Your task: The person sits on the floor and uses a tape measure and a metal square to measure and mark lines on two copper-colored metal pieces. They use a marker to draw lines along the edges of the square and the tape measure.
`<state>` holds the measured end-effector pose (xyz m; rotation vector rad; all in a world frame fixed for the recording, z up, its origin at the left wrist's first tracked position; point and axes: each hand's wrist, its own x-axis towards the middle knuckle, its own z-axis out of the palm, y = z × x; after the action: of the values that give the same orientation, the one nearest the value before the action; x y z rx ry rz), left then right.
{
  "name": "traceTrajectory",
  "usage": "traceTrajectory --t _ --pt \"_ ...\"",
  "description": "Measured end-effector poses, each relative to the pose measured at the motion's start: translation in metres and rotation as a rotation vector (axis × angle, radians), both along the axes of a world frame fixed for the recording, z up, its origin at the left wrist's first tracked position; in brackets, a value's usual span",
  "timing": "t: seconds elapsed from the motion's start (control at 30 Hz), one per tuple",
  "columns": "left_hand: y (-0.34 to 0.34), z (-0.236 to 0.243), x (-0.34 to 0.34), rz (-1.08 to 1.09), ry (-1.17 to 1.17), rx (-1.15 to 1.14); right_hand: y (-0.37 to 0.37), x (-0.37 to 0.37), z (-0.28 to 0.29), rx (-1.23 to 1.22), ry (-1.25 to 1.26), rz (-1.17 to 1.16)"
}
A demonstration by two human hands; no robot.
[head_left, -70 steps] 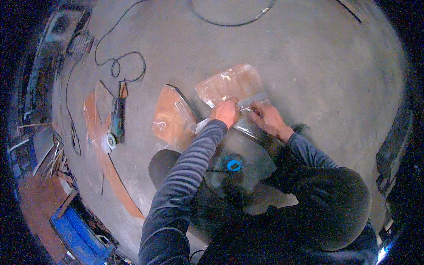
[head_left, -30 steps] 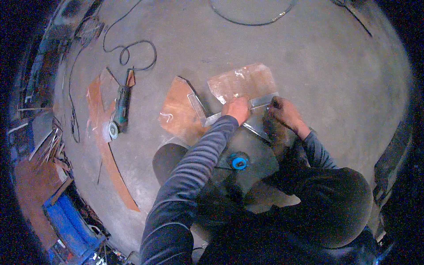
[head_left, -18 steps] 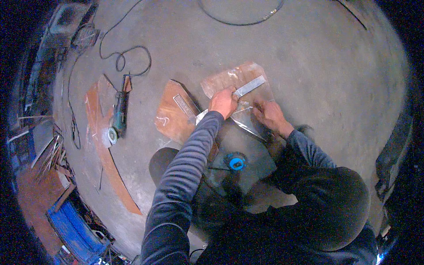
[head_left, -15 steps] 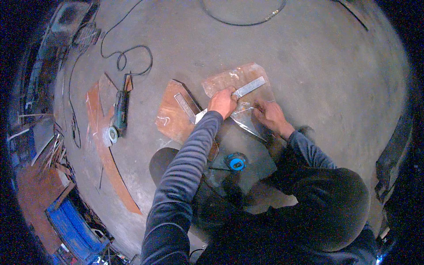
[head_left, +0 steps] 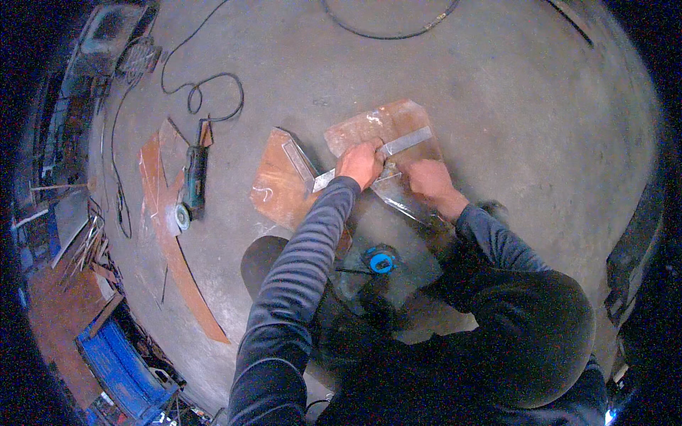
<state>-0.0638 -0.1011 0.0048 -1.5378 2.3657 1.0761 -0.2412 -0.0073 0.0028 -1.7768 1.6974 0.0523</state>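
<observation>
A metal L-shaped square (head_left: 408,142) spans two rusty steel plates on the floor. Its long blade crosses the right plate (head_left: 369,125), and its thicker leg rests on the left plate (head_left: 273,177). My left hand (head_left: 360,163) grips the blade near its middle, fingers bent and pressed down on it. Just right of it, my right hand (head_left: 432,183) is closed low over the right plate, beside the blade. Whatever its fingers hold is hidden and slightly blurred. Nearer to me, a blue and black tape measure (head_left: 381,263) sits on a dark flat sheet (head_left: 419,259).
An angle grinder (head_left: 195,177) with its cord lies left, by rusty offcuts and a long curved strip (head_left: 188,284). A black hose (head_left: 387,37) loops at the far edge. Scrap metal and a blue metal piece (head_left: 124,362) crowd the lower left.
My right hand has shifted slightly left, its fingers now curled more tightly. The square's far end has moved a little right and nearer. My left hand stays on the blade.
</observation>
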Motion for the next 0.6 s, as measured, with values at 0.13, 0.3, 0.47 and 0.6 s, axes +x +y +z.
traceTrajectory --t 0.13,0.3,0.47,0.6 --pt "0.002 0.002 -0.003 -0.004 0.01 -0.013 -0.002 -0.021 0.015 0.033 0.043 -0.051" --pt "-0.002 -0.003 -0.009 -0.049 0.025 -0.086 0.019 -0.081 0.004 -0.125 -0.256 -0.579" --pt "-0.005 -0.005 -0.015 -0.053 -0.055 -0.082 0.029 -0.083 -0.01 -0.189 -0.637 -0.756" --pt "-0.006 -0.015 -0.014 -0.018 -0.008 -0.076 0.027 -0.07 -0.006 -0.201 -0.694 -0.626"
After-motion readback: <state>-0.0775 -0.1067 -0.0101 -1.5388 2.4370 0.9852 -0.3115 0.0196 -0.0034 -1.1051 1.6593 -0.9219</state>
